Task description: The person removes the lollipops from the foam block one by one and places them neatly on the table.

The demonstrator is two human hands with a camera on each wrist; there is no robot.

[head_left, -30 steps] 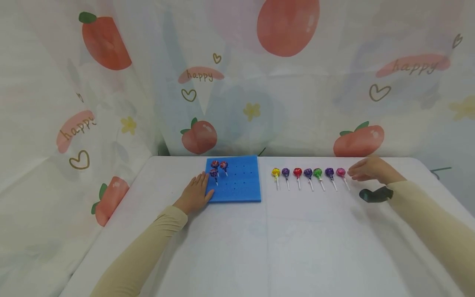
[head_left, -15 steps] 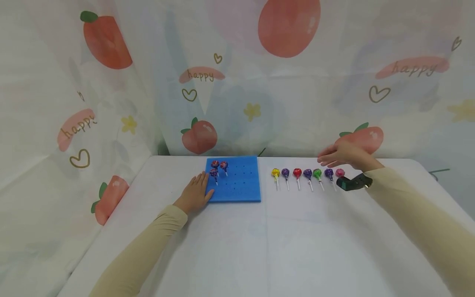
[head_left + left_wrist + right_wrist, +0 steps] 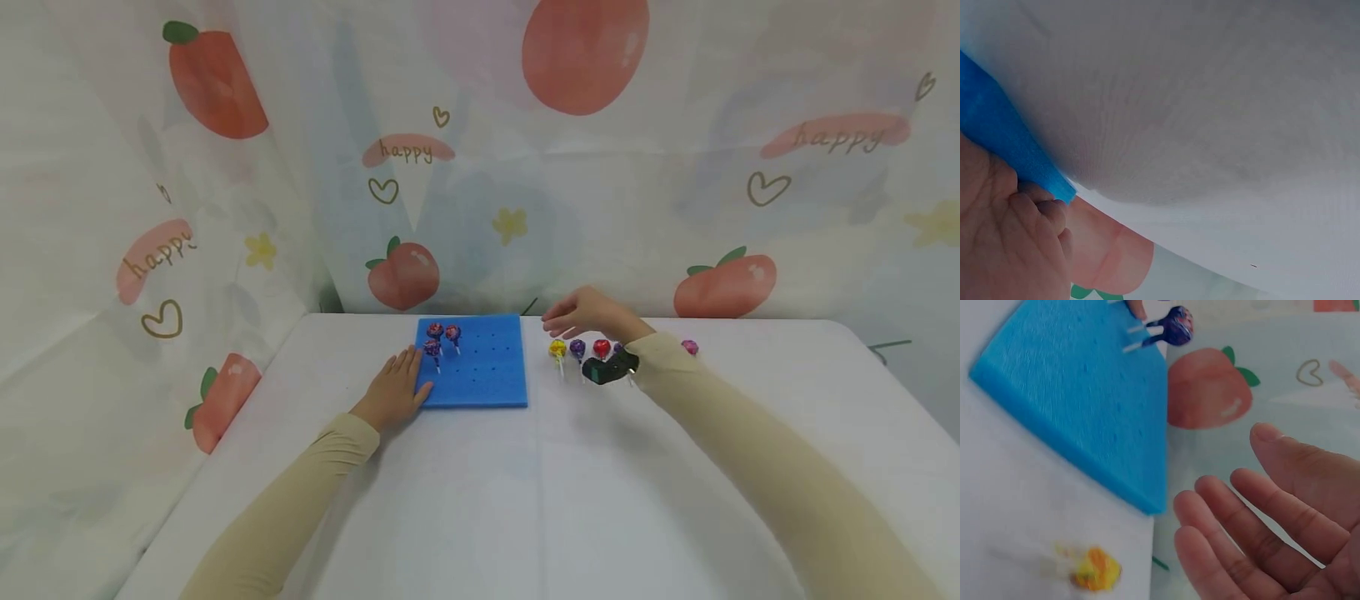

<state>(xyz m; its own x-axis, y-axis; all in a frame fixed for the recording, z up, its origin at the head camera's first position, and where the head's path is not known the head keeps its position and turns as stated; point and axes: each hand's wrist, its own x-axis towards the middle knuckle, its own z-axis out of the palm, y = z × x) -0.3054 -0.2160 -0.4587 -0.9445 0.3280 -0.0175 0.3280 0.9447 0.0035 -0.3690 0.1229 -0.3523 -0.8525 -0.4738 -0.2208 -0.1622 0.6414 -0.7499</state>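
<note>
A blue foam board (image 3: 495, 383) with small holes lies on the white table. Three dark, red-and-blue wrapped lollipops (image 3: 453, 333) stand in its back left part, sticks down. My left hand (image 3: 390, 390) rests flat along the board's left edge. Over the left end of a row of lollipops, my right hand (image 3: 592, 313) hovers with fingers spread and nothing in them. Below it lie a yellow lollipop (image 3: 557, 349), a purple lollipop (image 3: 577, 348) and a red lollipop (image 3: 602, 348). The right wrist and sleeve hide most of the others. In the right wrist view, the yellow lollipop (image 3: 1097, 569) lies apart from the fingers.
A pink lollipop (image 3: 690, 347) shows at the row's right end. The dark wrist camera (image 3: 609, 367) hangs below the right wrist, above the row. Behind the table's back edge hangs a curtain (image 3: 480, 258) printed with fruit and hearts.
My right hand has swept left, from beside the pink lollipop, across the row to above the yellow one. The left hand, board and lollipops have stayed put.
</note>
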